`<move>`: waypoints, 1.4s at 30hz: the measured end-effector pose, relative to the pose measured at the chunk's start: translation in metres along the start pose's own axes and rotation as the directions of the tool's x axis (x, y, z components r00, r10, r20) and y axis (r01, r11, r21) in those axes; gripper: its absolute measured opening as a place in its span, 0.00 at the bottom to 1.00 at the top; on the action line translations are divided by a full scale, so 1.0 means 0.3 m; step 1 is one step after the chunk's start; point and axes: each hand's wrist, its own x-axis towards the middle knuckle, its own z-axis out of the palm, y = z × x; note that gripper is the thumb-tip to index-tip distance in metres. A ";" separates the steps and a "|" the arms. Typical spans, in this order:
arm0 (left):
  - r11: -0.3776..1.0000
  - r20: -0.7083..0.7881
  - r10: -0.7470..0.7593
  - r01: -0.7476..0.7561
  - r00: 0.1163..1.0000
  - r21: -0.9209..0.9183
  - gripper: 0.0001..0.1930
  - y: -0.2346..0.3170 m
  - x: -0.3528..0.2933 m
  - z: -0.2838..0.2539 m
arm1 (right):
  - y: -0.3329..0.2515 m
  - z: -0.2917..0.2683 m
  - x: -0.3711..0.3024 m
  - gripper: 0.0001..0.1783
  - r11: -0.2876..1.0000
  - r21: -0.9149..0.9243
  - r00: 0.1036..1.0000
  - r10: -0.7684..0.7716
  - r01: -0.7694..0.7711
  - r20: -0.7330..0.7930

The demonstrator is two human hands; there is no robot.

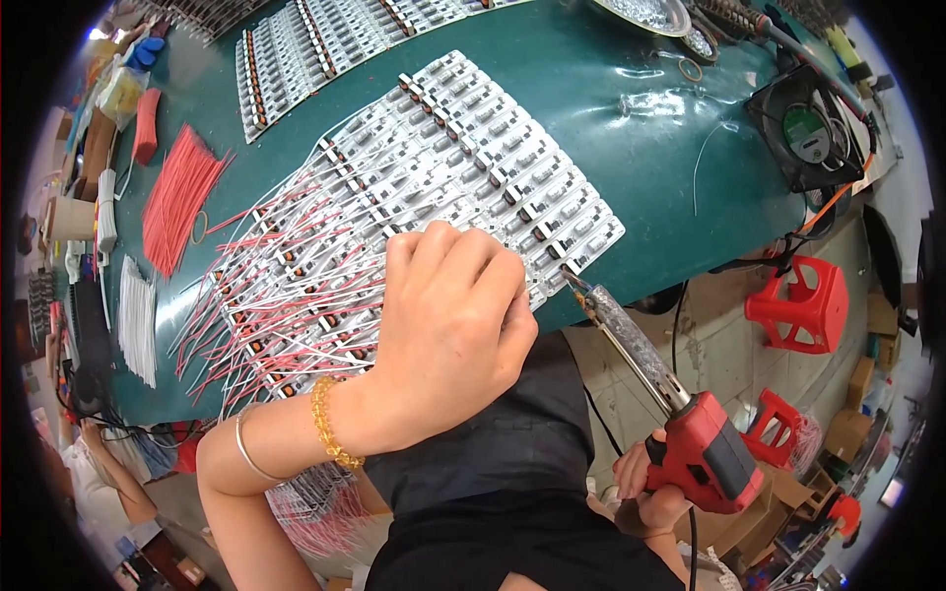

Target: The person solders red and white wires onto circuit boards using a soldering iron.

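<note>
My right hand (pixel 648 490) grips the handle of a red and black soldering gun (pixel 702 451). The gun's metal tip points up and left, at the right lower edge of a panel of white circuit boards (pixel 471 108). Over the lower part of that panel is my left hand (pixel 448 320), back upward and fingers curled closed. Whatever its fingers pinch is hidden beneath the hand. Many red and white wires (pixel 286 256) fan out across the left side of the panel.
Bundles of red wires (pixel 182 202) and white wires (pixel 137 320) lie at the left on the green table mat (pixel 680 197). Another board panel (pixel 335 44) is at the back. A black fan (pixel 806 128) stands at the right, and red stools (pixel 800 305) are on the floor.
</note>
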 end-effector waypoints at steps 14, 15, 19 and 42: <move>0.830 -0.214 -0.126 0.221 0.969 0.512 0.12 -0.323 -0.069 -0.307 | -0.039 0.116 0.160 0.33 0.925 0.121 0.931 -0.365 0.360 0.023; 0.707 -0.236 -0.245 0.339 0.941 0.620 0.16 -0.413 -0.091 -0.361 | -0.039 0.118 0.169 0.33 0.938 0.127 0.942 -0.332 0.324 0.050; 0.443 -0.359 -0.327 0.478 0.874 0.759 0.22 -0.622 -0.150 -0.532 | 0.043 0.066 0.194 0.36 0.950 0.115 0.945 -0.304 0.291 0.123; 0.842 -0.645 -0.297 0.512 0.704 0.171 0.11 -0.739 -0.149 -0.551 | 0.013 0.143 0.266 0.32 0.952 0.088 0.951 -0.299 0.293 0.073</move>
